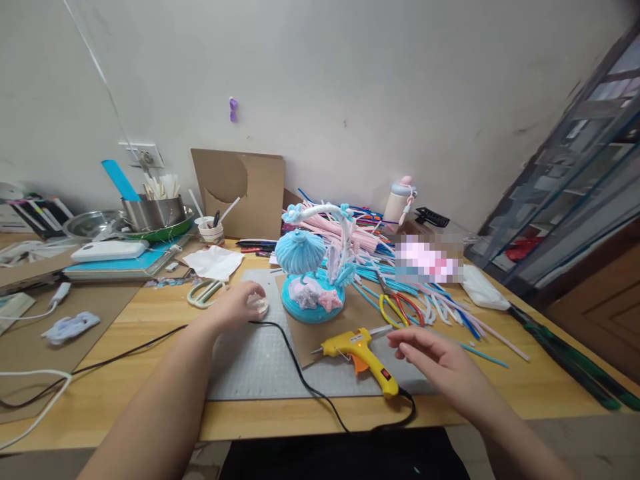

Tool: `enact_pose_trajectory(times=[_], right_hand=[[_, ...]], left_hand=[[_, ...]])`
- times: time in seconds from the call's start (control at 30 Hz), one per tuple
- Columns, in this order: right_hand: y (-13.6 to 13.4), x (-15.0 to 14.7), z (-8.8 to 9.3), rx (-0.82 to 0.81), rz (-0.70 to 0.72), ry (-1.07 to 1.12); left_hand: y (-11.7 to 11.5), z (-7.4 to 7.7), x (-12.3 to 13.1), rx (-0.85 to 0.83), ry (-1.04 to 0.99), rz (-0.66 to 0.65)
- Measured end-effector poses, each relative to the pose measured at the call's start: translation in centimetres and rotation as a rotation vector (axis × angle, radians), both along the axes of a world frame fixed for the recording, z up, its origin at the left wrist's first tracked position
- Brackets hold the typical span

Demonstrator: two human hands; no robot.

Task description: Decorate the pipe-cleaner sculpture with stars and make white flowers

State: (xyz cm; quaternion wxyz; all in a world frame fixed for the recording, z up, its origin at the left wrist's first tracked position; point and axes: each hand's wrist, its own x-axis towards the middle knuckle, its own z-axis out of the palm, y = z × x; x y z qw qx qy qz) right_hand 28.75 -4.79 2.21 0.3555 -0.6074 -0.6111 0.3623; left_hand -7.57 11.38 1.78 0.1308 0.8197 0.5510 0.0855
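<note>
Standing on cardboard (314, 335), the blue ornament (314, 287) is placed centrally, probably for easy reach. Beside it, a pale disc (259, 307) is touched by the left hand (239, 303); whether its curled fingers are pinching cannot be told. The right hand (435, 353), fingers loosely bent, is held empty near the glue gun (357, 347).

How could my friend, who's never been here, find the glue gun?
On the wooden table, find the grey mat. Near its front edge, by the person's right hand, lies the yellow glue gun. The scissors behind it have yellow too, but only the glue gun has an orange trigger.
</note>
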Motion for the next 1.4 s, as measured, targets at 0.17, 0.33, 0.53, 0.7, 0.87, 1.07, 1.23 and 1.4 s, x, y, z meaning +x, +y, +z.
enact_pose_trajectory(times=[0.17, 0.33, 0.53, 0.7, 0.87, 1.07, 1.23, 1.4], right_hand=[[0.8, -1.4, -1.6, -0.048, 0.092, -0.253], [1.3, -2.9, -2.8, -0.169, 0.123, -0.294], [1.9, -2.5, -3.4, -0.217, 0.145, -0.244], [2.0, -0.9, -2.7, -0.216, 0.151, -0.169], [2.3, 0.0, -2.2, -0.228, 0.162, 0.031], [2.9, -0.6, -2.6, -0.201, 0.131, -0.107], [2.9, -1.2, -2.4, -0.225, 0.196, -0.136], [3.2, -1.5, -2.1, -0.234, 0.236, -0.21]], left_hand=[[-2.9, 0.0, 0.8, -0.007, -0.024, -0.016], [-4.0, 0.1, 2.2, -0.037, -0.075, -0.056], [-5.3, 0.9, 1.8, -0.227, -0.096, -0.14], [-6.5, 0.6, 1.0, -0.255, -0.131, -0.171], [-5.1, 0.1, 1.3, -0.114, -0.164, -0.068], [-4.0, -1.6, 1.6, -0.046, -0.172, -0.039], [-5.2, -2.2, 1.9, -0.066, -0.241, -0.094], [-4.8, -1.7, 1.6, 0.011, -0.279, 0.02]])
